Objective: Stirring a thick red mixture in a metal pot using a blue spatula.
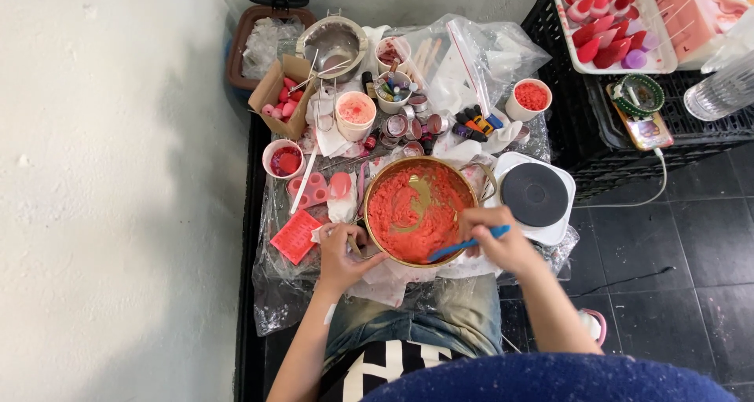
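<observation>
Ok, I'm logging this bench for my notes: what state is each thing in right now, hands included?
Pan: upright, holds crumbly red stuff, bare streak in the middle.
Blue tool: tip in the red stuff.
Right hand: grip shut on the blue tool.
Left hand: gripping the pan's rim.
Hot plate: nothing on it, cord attached.
Small cup: filled with red bits.
Metal pot: upright, looks empty.

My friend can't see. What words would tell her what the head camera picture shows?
A person's right hand scrapes red-orange paste in a round golden pan with a blue tool, while the left hand holds the rim. Cups, little jars and a white hot plate crowd the plastic-covered table.
</observation>
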